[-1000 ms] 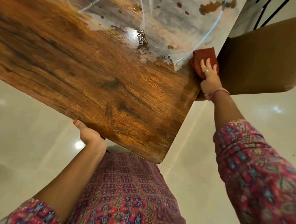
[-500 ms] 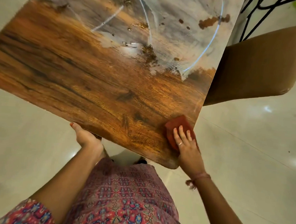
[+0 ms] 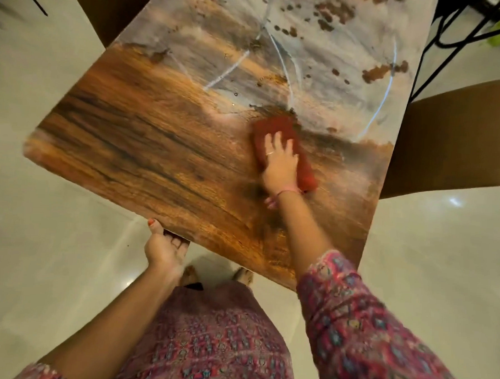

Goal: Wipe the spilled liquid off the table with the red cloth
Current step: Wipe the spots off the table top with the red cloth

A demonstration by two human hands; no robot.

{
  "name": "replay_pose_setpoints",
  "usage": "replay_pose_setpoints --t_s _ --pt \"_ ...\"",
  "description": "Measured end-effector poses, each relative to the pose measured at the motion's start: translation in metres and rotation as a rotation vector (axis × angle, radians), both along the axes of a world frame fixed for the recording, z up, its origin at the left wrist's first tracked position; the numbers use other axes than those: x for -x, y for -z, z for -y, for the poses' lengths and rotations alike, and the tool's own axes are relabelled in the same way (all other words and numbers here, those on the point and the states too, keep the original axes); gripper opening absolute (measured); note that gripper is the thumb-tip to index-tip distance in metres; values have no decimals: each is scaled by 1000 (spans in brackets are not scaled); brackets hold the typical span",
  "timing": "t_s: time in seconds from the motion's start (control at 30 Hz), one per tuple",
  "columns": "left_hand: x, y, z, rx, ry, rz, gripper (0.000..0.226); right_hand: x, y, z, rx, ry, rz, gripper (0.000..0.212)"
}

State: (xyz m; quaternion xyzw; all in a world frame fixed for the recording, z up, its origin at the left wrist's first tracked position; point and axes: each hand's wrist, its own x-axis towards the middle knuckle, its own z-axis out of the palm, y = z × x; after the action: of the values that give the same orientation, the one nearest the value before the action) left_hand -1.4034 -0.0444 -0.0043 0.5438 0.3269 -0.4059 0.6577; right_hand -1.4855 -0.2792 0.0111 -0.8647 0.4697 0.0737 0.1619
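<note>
Her right hand (image 3: 280, 159) presses flat on the red cloth (image 3: 278, 130) mid-table (image 3: 124, 142); left hand (image 3: 164, 250) grips its near edge; droplets (image 3: 373, 72) beyond could get smeared

The near and left part of the table (image 3: 147, 143) lay bare wood, with room to sweep across. Only the right hand (image 3: 279, 162) on the red cloth (image 3: 275, 127) sat mid-table. Beyond it, spilled liquid (image 3: 376, 72) dotted the far side. A brown chair (image 3: 454, 136) stood close against the right edge; the left hand (image 3: 164, 248) gripped the near edge.
</note>
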Motion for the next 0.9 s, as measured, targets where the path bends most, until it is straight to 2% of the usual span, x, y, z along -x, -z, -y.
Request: replay_pose_setpoints --t_s 0.1,0.17,0.23,0.3,0.5,0.6,0.7,0.77,0.9 --pt "0 -1 1 -27 4 8 53 -20 5 -71 -21 -312 50 74" --pt "0 -1 2 -43 -5 -3 54 -12 3 -67 -62 -443 22 78" --pt "1 0 3 -62 -18 -21 56 -1 -2 -33 -64 -472 -8 83" --pt "-2 0 3 -83 -24 -34 58 13 -8 5 -69 -321 -11 87" --pt "-6 3 3 -73 -41 -47 57 95 -22 106 -81 441 -148 78" --pt "-17 9 -1 -71 -123 -47 73 91 -22 117 -131 636 -144 74" --pt "-50 13 -9 -121 -232 28 75 48 -20 110 -139 763 -85 78" --pt "-84 16 -17 -157 -307 106 72 -1 -16 93 -100 638 -48 78" --pt "-150 14 -31 -242 -423 232 48 -119 -7 -3 -1 7 25 68"
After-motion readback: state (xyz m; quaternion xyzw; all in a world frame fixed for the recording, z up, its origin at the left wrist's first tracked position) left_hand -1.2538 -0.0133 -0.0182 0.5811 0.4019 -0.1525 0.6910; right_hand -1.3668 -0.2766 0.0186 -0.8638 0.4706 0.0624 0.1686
